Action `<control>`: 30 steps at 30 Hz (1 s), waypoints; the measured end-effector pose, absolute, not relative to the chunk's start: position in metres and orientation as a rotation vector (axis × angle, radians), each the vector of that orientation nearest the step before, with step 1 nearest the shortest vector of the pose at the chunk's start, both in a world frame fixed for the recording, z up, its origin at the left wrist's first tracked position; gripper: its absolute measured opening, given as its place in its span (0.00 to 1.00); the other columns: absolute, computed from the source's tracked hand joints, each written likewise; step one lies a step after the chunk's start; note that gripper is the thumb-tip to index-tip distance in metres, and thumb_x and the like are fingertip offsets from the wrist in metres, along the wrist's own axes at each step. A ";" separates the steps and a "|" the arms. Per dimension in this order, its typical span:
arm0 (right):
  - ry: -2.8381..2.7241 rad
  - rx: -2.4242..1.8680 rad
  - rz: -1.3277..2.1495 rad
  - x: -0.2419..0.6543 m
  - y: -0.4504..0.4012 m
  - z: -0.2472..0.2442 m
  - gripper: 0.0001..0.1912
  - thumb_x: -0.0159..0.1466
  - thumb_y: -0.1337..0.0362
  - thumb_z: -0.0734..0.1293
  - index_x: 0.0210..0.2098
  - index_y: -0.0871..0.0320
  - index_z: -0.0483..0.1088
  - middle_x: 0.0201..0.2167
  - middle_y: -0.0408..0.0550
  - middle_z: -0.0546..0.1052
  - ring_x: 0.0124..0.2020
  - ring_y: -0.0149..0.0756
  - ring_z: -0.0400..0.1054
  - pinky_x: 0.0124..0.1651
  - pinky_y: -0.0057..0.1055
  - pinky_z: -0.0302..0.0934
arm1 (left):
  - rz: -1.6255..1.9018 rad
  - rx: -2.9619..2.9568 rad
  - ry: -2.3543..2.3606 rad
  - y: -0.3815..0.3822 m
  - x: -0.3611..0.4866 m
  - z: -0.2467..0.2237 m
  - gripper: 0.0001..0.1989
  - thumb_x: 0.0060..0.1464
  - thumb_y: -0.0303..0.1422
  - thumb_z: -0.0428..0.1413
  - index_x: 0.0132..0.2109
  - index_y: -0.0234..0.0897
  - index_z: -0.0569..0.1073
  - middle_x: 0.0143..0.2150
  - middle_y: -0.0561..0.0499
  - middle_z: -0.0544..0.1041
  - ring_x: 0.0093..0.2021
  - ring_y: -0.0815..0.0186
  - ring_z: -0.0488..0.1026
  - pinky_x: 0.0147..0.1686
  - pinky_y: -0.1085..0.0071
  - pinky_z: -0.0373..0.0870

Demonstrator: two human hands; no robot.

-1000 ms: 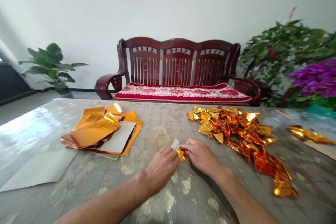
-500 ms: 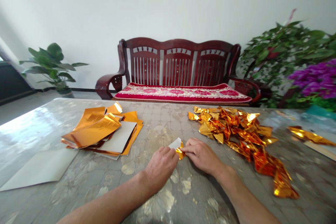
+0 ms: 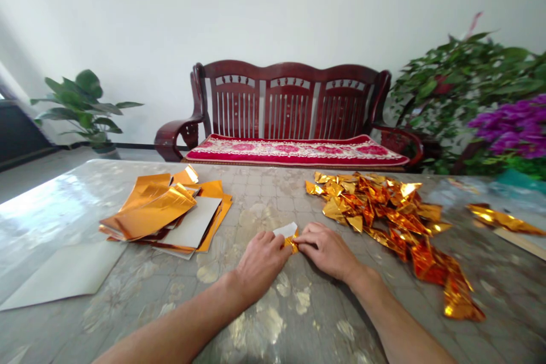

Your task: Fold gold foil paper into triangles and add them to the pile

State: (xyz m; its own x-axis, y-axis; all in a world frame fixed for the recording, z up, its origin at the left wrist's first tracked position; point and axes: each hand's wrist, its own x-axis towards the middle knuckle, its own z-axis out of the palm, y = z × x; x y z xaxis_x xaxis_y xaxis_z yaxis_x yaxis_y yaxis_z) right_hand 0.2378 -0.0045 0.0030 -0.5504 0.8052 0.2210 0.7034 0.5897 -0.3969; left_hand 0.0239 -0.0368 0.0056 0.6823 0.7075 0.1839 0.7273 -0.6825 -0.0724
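On my feed, far left, a dark-green, broad-leaved potted plant (image 3: 91,105) stands on the floor behind the grey, flower-patterned, glossy table (image 3: 128,296). At the table's left side I log one flat, pale-grey paper sheet (image 3: 60,276). Just beside it lies a loose, uneven stack of orange-gold foil sheets (image 3: 160,205), some with the pale backing facing up.

Near the middle, the left hand (image 3: 262,259) is closed at the fingertips on the left part of a small folded piece of gold foil paper (image 3: 291,242). The piece sits low over the table, between the two hands; I cannot tell whether it touches the surface. Its far part shows as a matt, whitish flap with a pointed corner; its near part is shiny gold, creased and crumpled, catching light. The left end is hidden by fingers. The right hand (image 3: 328,250) pinches the right edge, thumb and forefinger together. The hands are near each other, with the piece bridging them.

To the right I note a heaped pile of folded, pointed, shiny gold-orange foil shapes (image 3: 384,210), trailing toward the near edge. Farther right lies a long, glossy gold foil strip (image 3: 505,220).
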 end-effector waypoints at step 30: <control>-2.437 -1.273 0.455 0.234 0.019 0.003 0.05 0.66 0.62 0.66 0.35 0.54 0.73 0.39 0.41 0.72 0.40 0.31 0.68 0.41 0.27 0.57 | -0.287 -2.935 -1.022 -0.028 0.010 0.011 0.13 0.64 0.27 0.50 0.54 0.40 0.69 0.46 0.49 0.73 0.48 0.62 0.68 0.49 0.65 0.66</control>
State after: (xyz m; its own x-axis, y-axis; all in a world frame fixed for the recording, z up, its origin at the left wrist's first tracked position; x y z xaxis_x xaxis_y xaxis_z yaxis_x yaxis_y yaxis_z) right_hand 0.2341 0.0193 0.0029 -0.5336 0.8306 0.1591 0.7174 0.5442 -0.4349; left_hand 0.0100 -0.0276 0.0106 0.7686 0.6140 0.1798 0.6177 -0.7853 0.0413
